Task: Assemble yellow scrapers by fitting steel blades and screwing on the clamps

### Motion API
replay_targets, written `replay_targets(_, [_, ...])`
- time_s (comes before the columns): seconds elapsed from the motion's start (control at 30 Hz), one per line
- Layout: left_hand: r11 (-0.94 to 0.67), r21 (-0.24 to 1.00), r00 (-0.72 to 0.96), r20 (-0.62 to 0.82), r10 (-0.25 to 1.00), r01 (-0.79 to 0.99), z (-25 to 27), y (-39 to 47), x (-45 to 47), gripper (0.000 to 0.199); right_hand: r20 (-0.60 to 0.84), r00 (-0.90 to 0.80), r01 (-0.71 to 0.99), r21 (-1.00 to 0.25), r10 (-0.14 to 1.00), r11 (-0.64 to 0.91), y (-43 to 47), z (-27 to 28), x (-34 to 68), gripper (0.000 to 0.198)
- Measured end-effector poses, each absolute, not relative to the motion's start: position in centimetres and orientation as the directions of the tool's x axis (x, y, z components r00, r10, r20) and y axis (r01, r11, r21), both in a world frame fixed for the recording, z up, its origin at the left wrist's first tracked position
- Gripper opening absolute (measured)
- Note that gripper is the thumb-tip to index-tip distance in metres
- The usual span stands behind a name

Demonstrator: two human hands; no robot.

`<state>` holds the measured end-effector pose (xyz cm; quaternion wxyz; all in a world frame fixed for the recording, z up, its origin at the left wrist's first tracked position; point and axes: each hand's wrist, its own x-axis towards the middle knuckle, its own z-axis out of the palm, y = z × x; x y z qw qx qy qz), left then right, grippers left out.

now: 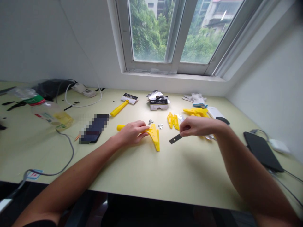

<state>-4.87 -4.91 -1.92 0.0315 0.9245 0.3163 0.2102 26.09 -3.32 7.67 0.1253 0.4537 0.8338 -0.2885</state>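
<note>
My left hand [134, 131] is closed around the neck of a yellow scraper [155, 138], whose wide plastic head points right and towards me on the table. Part of its handle shows left of my fingers. In my right hand [192, 126], held just above the table, a dark flat scraper blade [175, 139] with a hole sticks out to the left. Two little heaps of small metal hardware [161, 126] lie beyond the scraper head. Loose yellow plastic pieces [172, 120] lie between them and my right hand.
More yellow parts [196, 111] and gloves [197, 99] lie at the back right. Another yellow handle [119, 108] and black-and-white packaging [158, 103] are at the back. A bottle [47, 108] leans left, near a dark phone [94, 129]. A black phone [262, 151] with cables is right.
</note>
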Motion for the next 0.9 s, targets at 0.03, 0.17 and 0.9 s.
replay_targets(0.03, [-0.800, 0.195, 0.711, 0.374, 0.596, 0.568, -2.0, -4.9, -4.9, 0.024, -0.427, -0.511, 0.856, -0.334, 0.746, 0.395, -2.9, 7.8, 26.9, 0.025])
replay_targets(0.17, [-0.803, 0.205, 0.712, 0.376, 0.592, 0.560, -2.1, -4.9, -4.9, 0.025, -0.301, -0.205, 0.976, -0.137, 0.931, 0.170, -1.0, 7.4, 28.9, 0.022])
replay_targets(0.9, [-0.807, 0.185, 0.719, 0.374, 0.586, 0.561, -2.1, -5.0, -4.5, 0.025, -0.127, 0.051, 0.998, 0.036, 0.991, -0.047, -0.3, 5.4, 29.0, 0.040])
